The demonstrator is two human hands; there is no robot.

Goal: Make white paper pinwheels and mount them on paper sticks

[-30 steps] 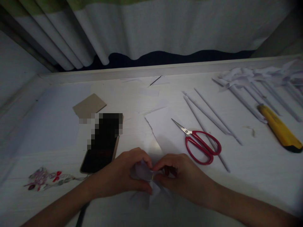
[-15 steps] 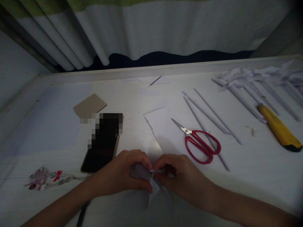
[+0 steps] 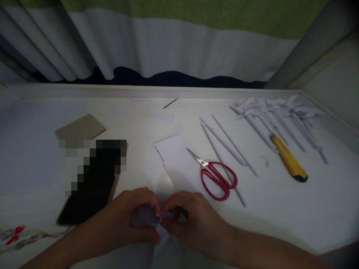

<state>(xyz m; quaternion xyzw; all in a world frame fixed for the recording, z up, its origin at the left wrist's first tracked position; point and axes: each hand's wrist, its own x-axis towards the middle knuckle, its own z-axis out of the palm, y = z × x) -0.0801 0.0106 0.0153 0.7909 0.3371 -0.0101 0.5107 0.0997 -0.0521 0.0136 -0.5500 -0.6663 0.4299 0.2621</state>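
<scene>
My left hand [image 3: 137,218] and my right hand [image 3: 193,224] meet at the front of the table, fingertips almost touching. Between them is a folded piece of white paper [image 3: 161,243], pinched by both hands. A thin yellowish strand [image 3: 160,219] crosses the paper at the fingertips; its exact kind is too small to tell. Red-handled scissors [image 3: 218,179] lie just beyond my right hand, partly over a thin rolled paper stick [image 3: 238,194]. To the left, near my left forearm, rests a dark phone [image 3: 92,190] with a beaded charm [image 3: 19,237] on a cord.
A torn white sheet [image 3: 174,153] lies beside the scissors. Behind it are more paper sticks [image 3: 224,144]. At the right sit a yellow utility knife [image 3: 288,158] and several paper stems with ruffled tops [image 3: 266,106]. A brown card [image 3: 81,129] lies at the back left, below a curtain [image 3: 168,48].
The camera view has turned right and tipped up, so the things on the table appear farther left. Both hands keep their pinch on the paper.
</scene>
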